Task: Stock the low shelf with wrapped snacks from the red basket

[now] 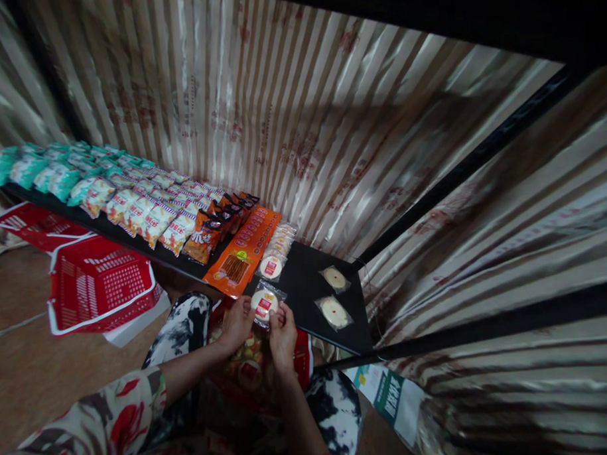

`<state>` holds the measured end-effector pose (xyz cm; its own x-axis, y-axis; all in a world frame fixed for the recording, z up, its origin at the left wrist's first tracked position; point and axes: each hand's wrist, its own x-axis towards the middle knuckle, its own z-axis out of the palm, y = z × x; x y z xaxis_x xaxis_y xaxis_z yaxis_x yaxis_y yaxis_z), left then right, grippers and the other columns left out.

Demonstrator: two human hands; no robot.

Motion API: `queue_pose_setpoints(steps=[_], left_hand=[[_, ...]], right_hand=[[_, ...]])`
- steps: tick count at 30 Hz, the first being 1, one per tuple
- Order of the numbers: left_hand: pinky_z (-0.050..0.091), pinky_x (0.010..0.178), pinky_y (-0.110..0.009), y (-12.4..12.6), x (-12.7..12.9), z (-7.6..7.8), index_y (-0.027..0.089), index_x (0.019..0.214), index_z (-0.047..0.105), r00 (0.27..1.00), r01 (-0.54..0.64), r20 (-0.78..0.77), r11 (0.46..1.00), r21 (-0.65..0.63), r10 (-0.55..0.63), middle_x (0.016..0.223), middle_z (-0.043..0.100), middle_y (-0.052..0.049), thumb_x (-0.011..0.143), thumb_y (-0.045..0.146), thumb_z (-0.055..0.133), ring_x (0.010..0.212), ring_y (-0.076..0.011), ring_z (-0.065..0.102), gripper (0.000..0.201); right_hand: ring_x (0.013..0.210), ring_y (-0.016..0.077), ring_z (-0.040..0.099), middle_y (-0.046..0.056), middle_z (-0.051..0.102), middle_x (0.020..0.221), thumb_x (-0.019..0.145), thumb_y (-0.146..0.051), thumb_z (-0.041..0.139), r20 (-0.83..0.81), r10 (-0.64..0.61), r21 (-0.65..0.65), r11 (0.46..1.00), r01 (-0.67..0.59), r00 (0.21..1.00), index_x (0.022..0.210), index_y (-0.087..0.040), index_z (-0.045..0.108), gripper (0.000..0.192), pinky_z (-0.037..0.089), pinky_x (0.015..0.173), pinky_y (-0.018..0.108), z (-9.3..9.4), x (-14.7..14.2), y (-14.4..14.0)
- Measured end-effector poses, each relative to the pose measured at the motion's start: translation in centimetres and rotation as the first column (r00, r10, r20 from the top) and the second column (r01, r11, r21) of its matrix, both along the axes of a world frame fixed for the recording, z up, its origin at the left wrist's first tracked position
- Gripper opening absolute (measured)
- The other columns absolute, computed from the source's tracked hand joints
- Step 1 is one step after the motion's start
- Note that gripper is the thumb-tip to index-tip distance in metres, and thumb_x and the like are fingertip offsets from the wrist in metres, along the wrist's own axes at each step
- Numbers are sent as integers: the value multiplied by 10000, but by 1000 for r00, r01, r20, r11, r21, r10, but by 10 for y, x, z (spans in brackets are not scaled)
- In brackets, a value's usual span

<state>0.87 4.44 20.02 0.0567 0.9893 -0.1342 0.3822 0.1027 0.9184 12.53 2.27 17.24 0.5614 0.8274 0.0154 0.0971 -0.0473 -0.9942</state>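
My left hand (238, 324) and my right hand (283, 334) hold a round, pale packaged cake (263, 306) between them, in a clear wrapper with a red and white label. Its wrapper is pinched at the sides by my fingers, at the front edge of the black shelf (305, 274). Just behind it on the shelf lies a row of similar round packaged cakes (271, 266). Two more cakes, one nearer (335, 312) and one farther (334, 278), lie apart at the shelf's right end. Below my hands, a red basket (304, 355) between my knees holds several packaged items.
Left of the cakes lie a flat orange snack packet (244, 249), orange-black bags (204, 234), white snack bags (154, 219) and teal bags (57, 176). An unfilled red basket (101, 281) stands on the floor. Black posts (461, 172) and a striped curtain (280, 122) border the shelf.
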Motion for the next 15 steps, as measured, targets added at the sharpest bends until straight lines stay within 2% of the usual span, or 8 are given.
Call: queue_pose_setpoints(steps=[8,15], left_hand=[[363,1017,-377,4,9,-13,128,1188,446,993,54,-113,968,244,-27,1212,506,-126,741,76,402,1151,-208,465,453],[256,1107,-422,4,15,-14,124,1266,439,949,226,-283,931,287,-143,1390,383,-117,707,68,427,1311,-231,299,563]], right_hand=[[759,175,604,79,649,868,673,-427,556,52,-6,-7,1000,6,999,1033,-123,546,471,482,720,289,5,10,22],[774,181,598,90,642,903,684,-406,536,109,-4,-28,1000,7,994,1031,-121,559,450,476,722,294,3,18,42]])
